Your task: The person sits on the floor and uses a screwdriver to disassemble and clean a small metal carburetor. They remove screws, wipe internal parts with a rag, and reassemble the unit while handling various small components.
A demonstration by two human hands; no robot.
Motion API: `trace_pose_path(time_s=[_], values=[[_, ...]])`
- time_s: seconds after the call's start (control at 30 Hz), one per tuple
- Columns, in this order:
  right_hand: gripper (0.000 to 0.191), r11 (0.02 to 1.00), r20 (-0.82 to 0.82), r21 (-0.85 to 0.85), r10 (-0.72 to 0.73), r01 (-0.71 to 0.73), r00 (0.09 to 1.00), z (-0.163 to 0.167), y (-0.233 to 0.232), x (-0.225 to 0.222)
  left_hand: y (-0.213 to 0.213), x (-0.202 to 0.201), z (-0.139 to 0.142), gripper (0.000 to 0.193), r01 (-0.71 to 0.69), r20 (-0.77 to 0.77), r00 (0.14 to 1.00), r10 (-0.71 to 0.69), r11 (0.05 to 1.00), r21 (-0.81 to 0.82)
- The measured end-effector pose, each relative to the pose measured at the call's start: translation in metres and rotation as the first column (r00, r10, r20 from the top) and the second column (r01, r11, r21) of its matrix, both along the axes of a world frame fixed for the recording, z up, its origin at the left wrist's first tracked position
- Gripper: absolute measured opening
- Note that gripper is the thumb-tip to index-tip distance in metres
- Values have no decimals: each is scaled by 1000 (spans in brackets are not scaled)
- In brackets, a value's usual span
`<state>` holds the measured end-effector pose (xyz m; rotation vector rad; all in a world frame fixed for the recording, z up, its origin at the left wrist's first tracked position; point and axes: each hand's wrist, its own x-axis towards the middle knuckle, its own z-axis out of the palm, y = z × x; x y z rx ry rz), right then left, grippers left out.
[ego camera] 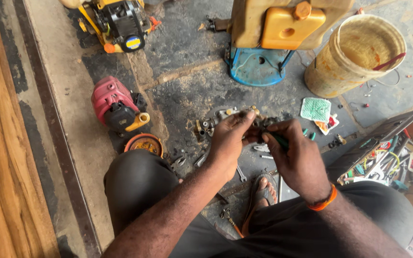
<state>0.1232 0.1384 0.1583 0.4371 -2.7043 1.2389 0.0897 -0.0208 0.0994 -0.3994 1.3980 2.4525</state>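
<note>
Both hands, left point(228, 138) and right point(295, 157), clamp a small metal part point(254, 125) and green-handled screwdriver point(279, 140)

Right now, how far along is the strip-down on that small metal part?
Done: small metal parts and a spanner already lie loose on the floor, and the toolbox is open. In hand: the left hand holds a small part while the right hand works a green-handled tool on it. Left: the red engine sits apart, untouched.

Left hand point(228, 138) grips metal part point(216, 119) — right hand point(295, 155) holds screwdriver point(279, 140).
</note>
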Motion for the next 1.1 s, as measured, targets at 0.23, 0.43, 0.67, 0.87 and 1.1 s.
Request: trace_pose_path(time_s=[0.23,0.43,0.67,0.87,1.1], values=[[22,998,-24,58,-14,15,1000,11,10,4,-10,-15,-7,28,-132,45,990,130,991,37],[24,999,-77,32,21,-18,997,8,17,-3,0,-15,-8,29,-63,40,997,61,997,50],[25,994,-40,97,-47,50,998,7,18,-4,8,-15,-3,24,-46,5,999,46,999,20],[25,994,42,89,-71,67,997,8,16,-9,8,-16,0,24,16,-40,999,-18,999,-33],[24,998,23,12,-69,68,997,-3,16,-12,11,-17,3,25,81,-71,994,-88,992,-97]])
